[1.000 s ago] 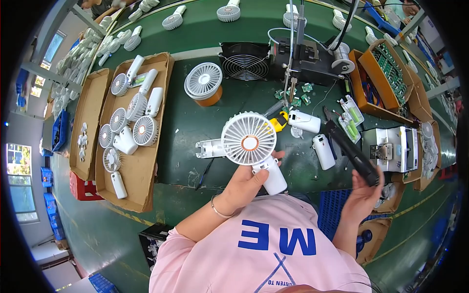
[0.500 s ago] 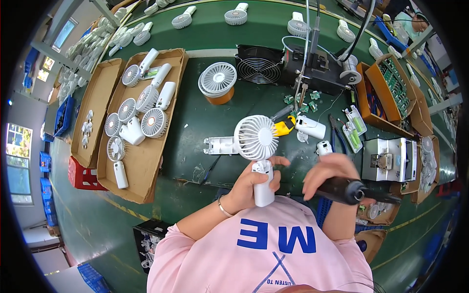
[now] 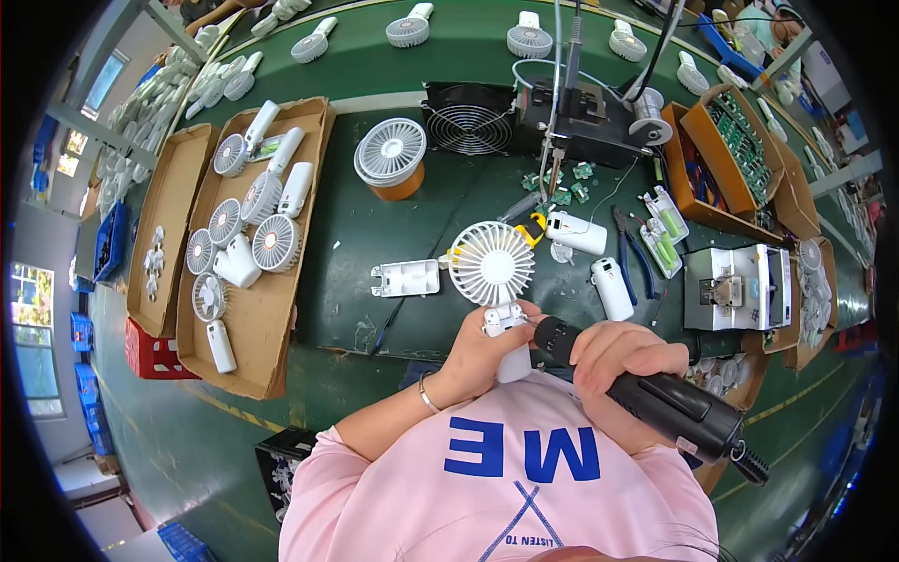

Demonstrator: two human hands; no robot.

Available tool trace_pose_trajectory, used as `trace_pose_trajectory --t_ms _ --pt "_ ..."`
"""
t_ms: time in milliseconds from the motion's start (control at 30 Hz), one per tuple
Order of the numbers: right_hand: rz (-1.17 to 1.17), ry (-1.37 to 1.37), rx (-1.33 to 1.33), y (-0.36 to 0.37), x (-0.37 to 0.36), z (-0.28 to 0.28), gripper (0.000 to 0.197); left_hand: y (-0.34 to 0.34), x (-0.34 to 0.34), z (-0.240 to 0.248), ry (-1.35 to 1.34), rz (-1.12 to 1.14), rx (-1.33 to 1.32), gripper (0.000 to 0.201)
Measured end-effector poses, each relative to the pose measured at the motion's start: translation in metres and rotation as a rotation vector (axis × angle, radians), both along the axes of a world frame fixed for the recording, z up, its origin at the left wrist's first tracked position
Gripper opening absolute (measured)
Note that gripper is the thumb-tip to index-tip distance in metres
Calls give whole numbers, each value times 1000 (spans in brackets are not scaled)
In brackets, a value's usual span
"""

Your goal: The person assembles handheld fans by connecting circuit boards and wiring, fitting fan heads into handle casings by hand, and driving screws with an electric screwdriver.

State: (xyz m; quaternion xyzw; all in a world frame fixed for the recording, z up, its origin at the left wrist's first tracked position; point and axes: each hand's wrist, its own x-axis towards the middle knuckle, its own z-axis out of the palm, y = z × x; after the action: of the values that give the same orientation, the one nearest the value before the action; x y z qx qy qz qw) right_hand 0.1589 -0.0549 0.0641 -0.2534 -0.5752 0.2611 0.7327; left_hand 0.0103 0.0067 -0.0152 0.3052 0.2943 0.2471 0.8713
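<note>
In front of my chest, my left hand (image 3: 474, 353) is closed around the handle of a white handheld fan (image 3: 491, 263), its round grille tipped away from me. My right hand (image 3: 622, 356) grips a black electric screwdriver (image 3: 676, 409), its nose pointing left at the fan's neck. The tip lies by my left fingers, and whether it touches a screw cannot be made out. Just beyond the fan lie a white handle shell (image 3: 405, 278) and a yellow-handled tool (image 3: 532, 228), partly hidden by the grille. White handle parts (image 3: 612, 288) rest to the right.
At left stands a cardboard tray (image 3: 306, 220) of white fans. A fan head on an orange roll (image 3: 397, 190), a black square fan (image 3: 471, 127) and a solder spool (image 3: 650, 125) are at the back. Pliers (image 3: 637, 255) and a metal-fronted device (image 3: 738, 288) sit right. Fans line the far belt (image 3: 365, 47).
My right hand has swung the screwdriver round, so its nose now points left and meets the fan's neck area. My left hand still holds the fan. The view has shifted slightly.
</note>
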Motion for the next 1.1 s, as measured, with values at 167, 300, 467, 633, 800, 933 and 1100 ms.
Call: trace_pose_trajectory --t_ms 167,300,467,633,800,933,1100 --pt "46 -132 28 1 5 1 28 -3 -3 2 34 -25 61 20" --pt "243 -283 193 13 14 -2 22 1 -4 5 101 -80 255 18" --pt "336 -266 86 3 12 4 17 0 -6 9 102 -117 258 19" --pt "319 -263 79 2 9 4 16 -4 -7 4 80 -99 242 19" --pt "214 -152 170 -5 4 -1 15 -4 0 2 134 -50 118 20" --pt "298 -146 157 -3 -1 1 20 -3 2 5 91 -61 51 22" --pt "294 -197 95 -5 -1 -2 23 -4 2 5 75 -73 57 24"
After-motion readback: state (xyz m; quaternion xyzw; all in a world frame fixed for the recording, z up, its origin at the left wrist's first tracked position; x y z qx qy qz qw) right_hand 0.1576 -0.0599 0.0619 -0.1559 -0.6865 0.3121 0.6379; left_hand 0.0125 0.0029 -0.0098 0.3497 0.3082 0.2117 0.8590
